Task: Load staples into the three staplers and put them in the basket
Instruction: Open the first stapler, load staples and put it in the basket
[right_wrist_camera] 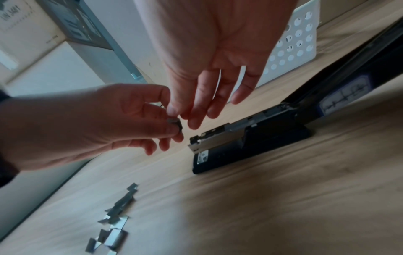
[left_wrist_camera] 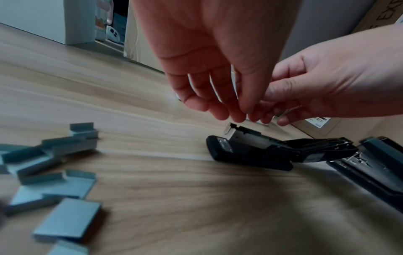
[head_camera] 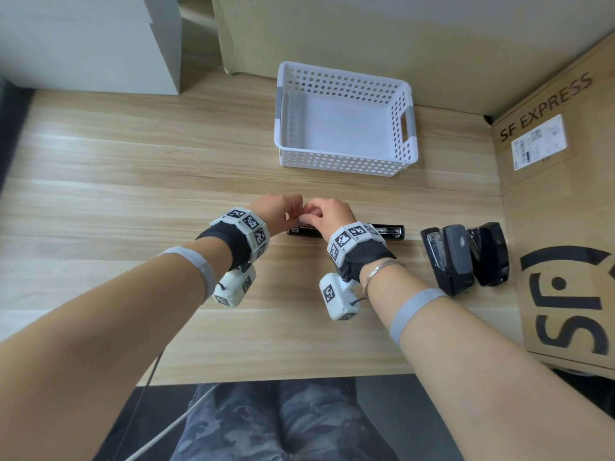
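A small grey staple strip (right_wrist_camera: 175, 122) is held in the air between both hands. My left hand (right_wrist_camera: 169, 132) pinches it with thumb and forefinger; my right hand (right_wrist_camera: 185, 117) has thumb and forefinger tips on its other end. Right below them a black stapler (head_camera: 389, 231) lies flat on the table, opened out, its metal staple channel (right_wrist_camera: 218, 138) bare and facing up. In the head view the hands (head_camera: 301, 212) meet over its left end. Two more black staplers (head_camera: 447, 261) (head_camera: 489, 257) stand side by side to the right. The white perforated basket (head_camera: 346, 161) stands empty behind.
Several loose staple strips (left_wrist_camera: 54, 172) lie scattered on the wooden table (head_camera: 133, 168) near my left wrist. A big cardboard box (head_camera: 559, 194) fills the right side, close to the two staplers. The table's front edge (head_camera: 266, 379) is just before my lap.
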{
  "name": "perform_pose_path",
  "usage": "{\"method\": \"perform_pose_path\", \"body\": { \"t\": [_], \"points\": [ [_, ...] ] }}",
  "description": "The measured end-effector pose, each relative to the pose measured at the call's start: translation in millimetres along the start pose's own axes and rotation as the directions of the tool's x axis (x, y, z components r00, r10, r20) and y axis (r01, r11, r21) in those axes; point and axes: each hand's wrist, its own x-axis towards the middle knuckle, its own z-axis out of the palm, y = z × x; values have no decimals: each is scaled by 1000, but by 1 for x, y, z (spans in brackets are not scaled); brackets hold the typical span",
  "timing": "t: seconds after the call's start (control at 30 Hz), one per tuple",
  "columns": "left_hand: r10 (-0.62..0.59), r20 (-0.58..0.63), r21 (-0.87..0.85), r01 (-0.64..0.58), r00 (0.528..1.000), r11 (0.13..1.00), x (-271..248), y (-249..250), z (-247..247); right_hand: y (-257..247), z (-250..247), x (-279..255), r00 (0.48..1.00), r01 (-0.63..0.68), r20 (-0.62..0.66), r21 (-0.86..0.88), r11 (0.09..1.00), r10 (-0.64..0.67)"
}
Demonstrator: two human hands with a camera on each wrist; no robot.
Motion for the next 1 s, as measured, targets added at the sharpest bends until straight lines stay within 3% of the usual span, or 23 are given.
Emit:
{"method": "perform_pose_path", "body": {
  "t": [0.4, 0.6, 0.73, 0.83, 1.0],
  "points": [
    [-30, -35, -11, 30, 999, 999, 9, 12, 1, 8, -14, -8, 997, 37, 72, 39, 999, -40],
    [-44, -32, 6, 44, 999, 999, 15, 4, 5, 9, -13, 0, 999, 27, 33, -169, 985, -22],
    [-74, 68, 57, 70, 995, 996, 16, -5, 5, 10, -10, 1, 998, 49, 38, -291, 955, -39],
    [-90, 122, 106, 78, 988, 991, 16, -7, 8, 8, -5, 0, 998, 57, 48, -328, 943, -44],
    [-89, 103, 95, 79, 991, 992, 16, -8, 12, 5, 0, 2, 999, 42, 28, -360, 932, -34]
  ]
}}
